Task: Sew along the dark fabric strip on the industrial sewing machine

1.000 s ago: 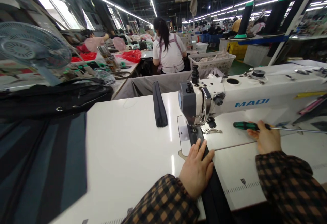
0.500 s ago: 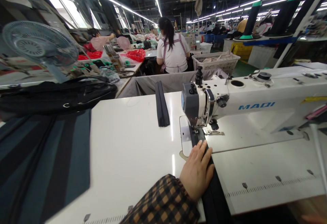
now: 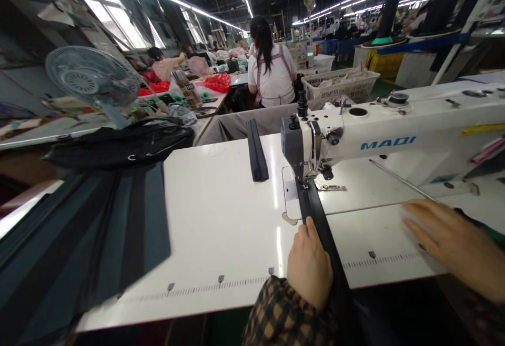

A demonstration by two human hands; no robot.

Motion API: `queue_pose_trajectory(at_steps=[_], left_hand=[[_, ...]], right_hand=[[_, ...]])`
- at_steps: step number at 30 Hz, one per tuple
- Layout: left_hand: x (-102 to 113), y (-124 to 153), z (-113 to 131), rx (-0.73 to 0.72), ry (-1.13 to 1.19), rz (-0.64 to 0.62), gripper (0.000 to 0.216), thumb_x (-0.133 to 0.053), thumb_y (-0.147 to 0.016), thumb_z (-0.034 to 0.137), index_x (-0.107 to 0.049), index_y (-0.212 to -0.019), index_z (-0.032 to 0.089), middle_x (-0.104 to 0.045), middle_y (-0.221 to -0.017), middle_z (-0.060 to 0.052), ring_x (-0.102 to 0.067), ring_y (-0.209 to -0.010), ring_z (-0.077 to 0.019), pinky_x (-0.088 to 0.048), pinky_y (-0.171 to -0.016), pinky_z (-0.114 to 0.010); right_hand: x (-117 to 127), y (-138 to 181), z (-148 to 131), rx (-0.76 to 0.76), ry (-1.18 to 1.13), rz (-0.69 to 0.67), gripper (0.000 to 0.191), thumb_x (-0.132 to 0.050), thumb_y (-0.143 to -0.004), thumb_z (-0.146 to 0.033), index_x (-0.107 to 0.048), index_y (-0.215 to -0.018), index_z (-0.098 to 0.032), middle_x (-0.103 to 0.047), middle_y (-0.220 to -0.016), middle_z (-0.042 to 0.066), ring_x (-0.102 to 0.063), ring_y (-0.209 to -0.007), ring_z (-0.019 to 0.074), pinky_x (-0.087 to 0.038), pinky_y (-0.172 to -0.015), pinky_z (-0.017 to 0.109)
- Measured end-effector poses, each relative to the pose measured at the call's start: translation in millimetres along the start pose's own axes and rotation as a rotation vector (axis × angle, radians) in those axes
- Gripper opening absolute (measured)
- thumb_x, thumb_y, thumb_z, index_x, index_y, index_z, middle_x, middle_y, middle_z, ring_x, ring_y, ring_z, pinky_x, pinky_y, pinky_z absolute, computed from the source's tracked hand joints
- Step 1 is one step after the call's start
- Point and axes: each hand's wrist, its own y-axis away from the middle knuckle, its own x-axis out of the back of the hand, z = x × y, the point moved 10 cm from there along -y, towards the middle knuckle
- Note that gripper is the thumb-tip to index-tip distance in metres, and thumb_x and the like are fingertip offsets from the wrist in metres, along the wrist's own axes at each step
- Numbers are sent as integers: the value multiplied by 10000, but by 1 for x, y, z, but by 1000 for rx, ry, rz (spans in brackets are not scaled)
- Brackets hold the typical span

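A long black fabric strip (image 3: 326, 235) runs from under the needle area of the white sewing machine (image 3: 389, 143) toward me and over the table's front edge. My left hand (image 3: 311, 267) is closed on the strip's left edge, thumb and fingers pinched together a little in front of the presser foot (image 3: 303, 183). Over the table on the right is my right hand (image 3: 445, 241), smeared by motion, so its grip is unclear. A thin metal rod (image 3: 402, 180) slants across the machine bed, its near end close to the right hand's knuckles.
A short folded black piece (image 3: 258, 151) lies left of the machine head. Dark striped fabric panels (image 3: 134, 220) and a black bag-like bundle (image 3: 126, 143) cover the left side. Beyond are a fan (image 3: 90, 78), a white basket (image 3: 341, 84) and a seated person (image 3: 272, 67).
My left hand has gone from lying flat on the strip to pinching its edge, nearer to me. My right hand has risen into view, and the rod now lies across the machine bed.
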Motion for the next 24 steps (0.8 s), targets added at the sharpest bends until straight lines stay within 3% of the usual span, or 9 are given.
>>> queue_pose_trajectory(at_steps=[2,3,4,7,10,16,21,24], left_hand=[[-1,-8,-7,27,-11,-2,465,-364,-761,117,-387,-1216,24,-553,-971,-174,-583,-779,-264,-508,-663,-395],[0,-12,-11,29,17,17,436,-355,-785,141,-408,-1203,27,-564,-979,-174,-590,-785,-261,-507,-679,-397],[2,-14,-14,22,67,42,413,-351,-804,159,-429,-1192,41,-573,-993,-166,-594,-814,-254,-504,-713,-392],[2,-17,-24,-13,294,90,369,-357,-829,186,-476,-1172,119,-599,-999,-103,-590,-884,-200,-493,-787,-332],[-2,-16,-30,-11,421,99,361,-375,-832,214,-493,-1170,162,-616,-944,-68,-597,-843,-175,-507,-759,-314],[-2,-18,-21,-58,387,34,369,-369,-841,205,-484,-1185,138,-607,-934,-88,-584,-861,-187,-498,-766,-322],[7,-37,-15,-335,167,-128,338,-331,-888,301,-651,-910,195,-574,-721,-47,-576,-679,-151,-503,-651,-294],[20,-47,-19,-542,75,-34,262,-484,-826,333,-594,-1048,249,-555,-1060,-82,-518,-1013,-217,-452,-856,-391]], right_hand=[[-55,0,-46,96,12,-163,308,-428,-850,-295,-531,-1137,-248,-526,-1190,29,-482,-1093,193,-373,-990,404],[-85,3,-68,183,36,-280,362,-369,-874,-263,-451,-1224,-225,-460,-1267,41,-431,-1151,188,-382,-991,387],[-105,4,-82,234,64,-313,399,-333,-883,-241,-385,-1276,-188,-401,-1317,65,-376,-1198,193,-374,-998,392],[-136,6,-98,340,158,-340,453,-293,-889,-200,-266,-1331,-105,-293,-1376,115,-244,-1268,207,-326,-1023,426],[-142,6,-98,412,211,-362,467,-303,-885,-184,-239,-1342,-106,-270,-1386,120,-216,-1277,214,-324,-1019,437],[-138,5,-111,521,204,-394,452,-369,-863,-178,-322,-1309,-123,-321,-1362,104,-252,-1262,220,-346,-1007,419],[-136,-6,-105,457,63,-432,380,-410,-859,-228,-449,-1232,-169,-426,-1301,55,-328,-1228,200,-373,-996,376],[-132,-25,-82,273,-5,-327,317,-389,-870,-261,-520,-1156,-220,-509,-1225,36,-429,-1159,185,-415,-963,362]])
